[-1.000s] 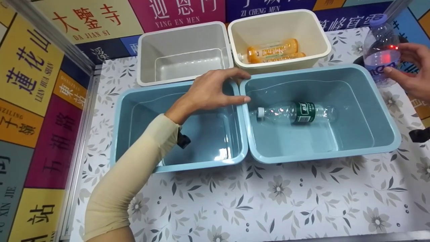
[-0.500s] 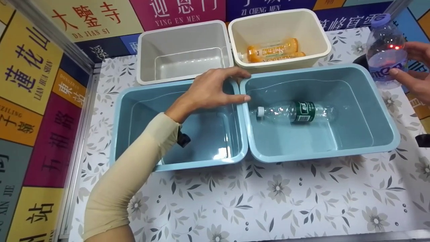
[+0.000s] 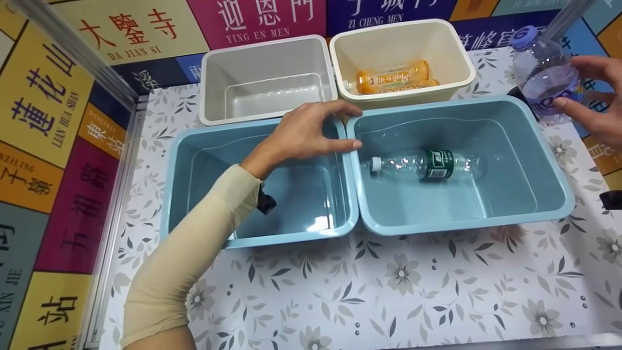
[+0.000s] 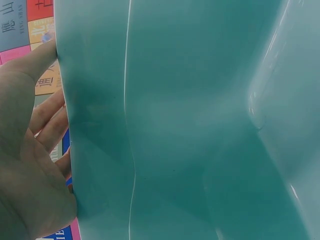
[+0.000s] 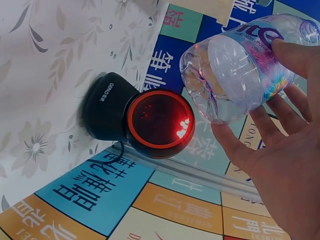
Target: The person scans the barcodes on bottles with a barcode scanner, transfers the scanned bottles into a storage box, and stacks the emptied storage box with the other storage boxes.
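Note:
My right hand pinches a clear plastic bottle with a purple cap and printed label, thumb on the near side. The bottle leans with its cap to the left, beyond the right blue bin's far right corner. In the right wrist view its base points toward a black barcode scanner with a glowing red window. My left hand rests at the adjoining rims of the left blue bin and right blue bin, thumb extended across them. A clear bottle with a green label lies inside the right bin.
Behind the blue bins stand a grey bin and a cream bin; the cream one holds orange bottles. A flower-patterned cover lies under everything. Panels with Chinese lettering wall the left and back.
The bottle in my right hand went slightly right, then came back left and tipped its cap leftward. Red spots seen on it earlier no longer show in the head view. My left hand stays put.

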A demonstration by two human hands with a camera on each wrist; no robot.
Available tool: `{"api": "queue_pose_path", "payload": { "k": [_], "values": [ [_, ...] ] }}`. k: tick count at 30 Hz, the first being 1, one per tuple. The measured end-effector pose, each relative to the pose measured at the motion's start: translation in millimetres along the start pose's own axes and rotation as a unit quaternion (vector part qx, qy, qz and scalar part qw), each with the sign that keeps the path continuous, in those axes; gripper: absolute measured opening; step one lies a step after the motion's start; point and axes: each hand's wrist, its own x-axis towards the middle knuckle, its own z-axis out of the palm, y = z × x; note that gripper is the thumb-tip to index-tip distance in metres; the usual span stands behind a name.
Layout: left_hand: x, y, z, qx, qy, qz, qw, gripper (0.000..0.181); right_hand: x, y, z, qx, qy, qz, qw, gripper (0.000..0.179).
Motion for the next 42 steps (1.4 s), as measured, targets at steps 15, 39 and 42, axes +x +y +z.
{"api": "queue_pose_path", "payload": {
  "k": [15, 39, 42],
  "values": [
    [0.0, -1.3, -1.9, 0.001, -0.001, -0.003, 1.0, 0.066, 8.2, -21, -6, -0.015, -0.025, -0.07, 0.9971, 0.065],
    [0.2, 0.0, 0.4, 0.0, -0.005, -0.005, 1.0, 0.068, 25.1, -75, -5, -0.077, -0.066, -0.107, 0.9891, 0.071],
    [0.4, 0.5, 0.0, -0.001, -0.005, -0.005, 1.0, 0.068, 28.0, -83, -6, -0.081, -0.068, -0.112, 0.988, 0.071]
  ]
}}
